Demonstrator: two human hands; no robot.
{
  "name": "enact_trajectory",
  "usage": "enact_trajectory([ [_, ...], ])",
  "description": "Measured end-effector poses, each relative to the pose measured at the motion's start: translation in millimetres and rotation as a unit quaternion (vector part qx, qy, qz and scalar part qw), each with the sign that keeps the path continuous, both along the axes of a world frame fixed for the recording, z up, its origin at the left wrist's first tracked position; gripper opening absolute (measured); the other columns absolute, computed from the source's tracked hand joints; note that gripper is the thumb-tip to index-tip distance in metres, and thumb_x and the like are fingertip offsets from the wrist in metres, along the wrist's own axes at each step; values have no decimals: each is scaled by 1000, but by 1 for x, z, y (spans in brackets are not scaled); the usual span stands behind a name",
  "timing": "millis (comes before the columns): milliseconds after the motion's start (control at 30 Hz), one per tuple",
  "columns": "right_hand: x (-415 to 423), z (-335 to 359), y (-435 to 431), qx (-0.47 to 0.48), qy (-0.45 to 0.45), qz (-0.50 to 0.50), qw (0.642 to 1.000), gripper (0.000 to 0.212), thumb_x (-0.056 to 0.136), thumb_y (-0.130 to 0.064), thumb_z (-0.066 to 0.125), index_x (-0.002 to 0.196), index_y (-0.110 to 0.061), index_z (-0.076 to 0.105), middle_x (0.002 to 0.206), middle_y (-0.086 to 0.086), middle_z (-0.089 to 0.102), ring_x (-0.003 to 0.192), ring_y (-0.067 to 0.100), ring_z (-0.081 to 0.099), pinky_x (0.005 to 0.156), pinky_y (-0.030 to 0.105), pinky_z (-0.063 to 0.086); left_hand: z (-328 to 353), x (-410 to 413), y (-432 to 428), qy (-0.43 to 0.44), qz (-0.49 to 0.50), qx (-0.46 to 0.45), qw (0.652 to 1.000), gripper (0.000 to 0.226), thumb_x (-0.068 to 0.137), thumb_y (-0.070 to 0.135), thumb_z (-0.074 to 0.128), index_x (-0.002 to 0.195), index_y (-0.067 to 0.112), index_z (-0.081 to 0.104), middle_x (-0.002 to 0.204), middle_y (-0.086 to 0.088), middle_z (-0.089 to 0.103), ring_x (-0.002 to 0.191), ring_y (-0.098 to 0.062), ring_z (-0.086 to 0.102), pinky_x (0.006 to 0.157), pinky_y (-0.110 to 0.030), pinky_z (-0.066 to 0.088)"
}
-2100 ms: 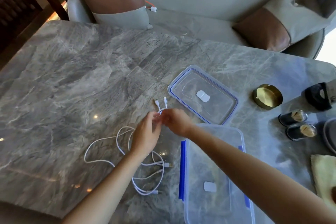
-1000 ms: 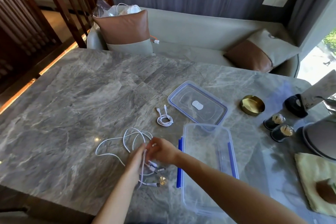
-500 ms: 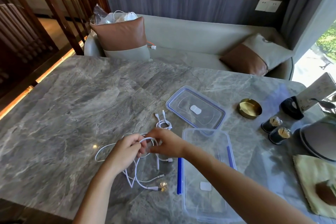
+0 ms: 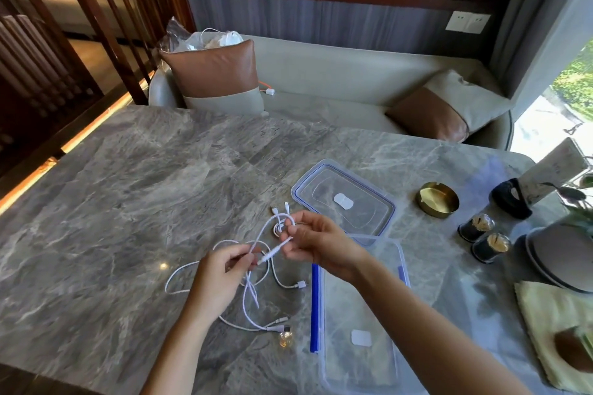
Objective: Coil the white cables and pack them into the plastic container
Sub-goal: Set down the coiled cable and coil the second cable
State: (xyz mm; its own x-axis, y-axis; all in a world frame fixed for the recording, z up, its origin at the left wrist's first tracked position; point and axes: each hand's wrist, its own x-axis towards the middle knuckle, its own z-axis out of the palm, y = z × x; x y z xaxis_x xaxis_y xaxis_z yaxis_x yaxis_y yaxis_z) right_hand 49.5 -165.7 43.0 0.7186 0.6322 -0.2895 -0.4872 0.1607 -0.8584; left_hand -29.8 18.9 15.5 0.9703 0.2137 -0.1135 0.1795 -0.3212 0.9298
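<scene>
Pinching white cable (image 4: pixel 272 254), left hand (image 4: pixel 218 276), right hand (image 4: pixel 317 244) higher

left hand (image 4: pixel 221 279) pinching, right hand (image 4: pixel 316 245) pinching

Counted: 1 plastic container (image 4: pixel 359 305), 1 lid (image 4: pixel 362 212), 1 coiled cable (image 4: pixel 278 228), loose cables (image 4: pixel 301 284) tangled (count unclear), 1 brass ashtray (image 4: pixel 437 199), 2 dark jars (image 4: pixel 476 228) (image 4: pixel 491 247), 2 cushions (image 4: pixel 214 74) (image 4: pixel 426 115).

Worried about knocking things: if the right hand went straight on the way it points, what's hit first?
Probably the small coiled cable just past the right hand, though height is unclear.
</scene>
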Motion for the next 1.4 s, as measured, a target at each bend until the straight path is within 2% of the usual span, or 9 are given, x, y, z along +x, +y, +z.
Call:
enact_trajectory([
  [300, -26, -19, 14, -13, -19, -138, 990, 19, 84, 4, 62, 75, -11, 56, 75, 4, 73, 73, 14, 72, 62, 20, 55, 6, -4, -51, 9, 121, -260, 958, 22, 93, 7, 48, 103, 6, 67, 95, -9, 69, 91, -17, 62, 84, -30, 53],
  [467, -36, -16, 19, -35, -56, -157, 985, 17, 82, 5, 65, 73, -8, 56, 82, 12, 71, 68, 11, 68, 63, 20, 53, 12, -2, -62, -13, 166, -323, 932, 18, 92, 11, 51, 95, 6, 68, 85, 8, 76, 83, -4, 67, 78, -24, 54],
  [567, -41, -14, 21, -60, -77, -141, 985, 10, 82, 2, 66, 86, 0, 57, 93, 27, 65, 82, 27, 63, 79, 38, 51, 11, 0, -62, -20, 193, -313, 930, 18, 92, 12, 52, 90, 9, 69, 83, 3, 75, 79, -6, 68, 75, -26, 54],
  [733, -42, -8, 17, -195, -179, -170, 949, 26, 91, -24, 59, 74, -7, 66, 64, 7, 64, 58, 9, 55, 58, 21, 44, 7, 6, -51, -59, 263, -292, 918, 15, 91, 12, 53, 87, 8, 67, 74, 9, 72, 67, -3, 61, 60, -17, 55],
  [867, -53, -8, 19, -191, -5, 18, 981, 49, 96, -49, 39, 82, -14, 70, 76, 3, 73, 64, 12, 67, 60, 22, 53, 9, 8, -49, -73, 265, -274, 922, 19, 90, 10, 55, 76, 13, 67, 66, 13, 72, 58, 2, 62, 54, -13, 53],
  [967, -55, -13, 23, -68, 109, -80, 989, 33, 95, -40, 48, 94, -15, 69, 92, 6, 74, 83, 13, 70, 67, 26, 57, 11, 3, -48, -66, 213, -240, 945, 19, 90, 9, 54, 77, 11, 67, 68, 11, 74, 59, -1, 66, 54, -14, 53],
  [1067, -55, -13, 26, 36, 191, -174, 965, 21, 96, -24, 51, 96, -12, 68, 98, 9, 73, 84, 14, 70, 65, 22, 56, 8, -5, -35, -81, 150, -78, 982, 17, 89, 12, 58, 79, 13, 72, 68, 6, 74, 65, -5, 67, 65, -22, 55],
  [1233, -67, -15, 32, 12, 102, -260, 960, 15, 92, -11, 55, 92, -8, 69, 66, 0, 58, 58, 6, 54, 55, 15, 49, 11, -11, -21, -109, 140, 23, 984, 27, 84, 14, 64, 68, 35, 70, 63, 10, 72, 60, -11, 68, 62, -25, 56],
  [1400, -64, -8, 25, -40, 73, -289, 954, 18, 93, -12, 53, 93, -9, 70, 65, -2, 56, 58, 6, 51, 58, 21, 44, 9, -11, -1, -68, 96, 64, 991, 15, 83, 13, 66, 68, 10, 69, 63, -11, 68, 61, -26, 67, 67, -50, 57],
])
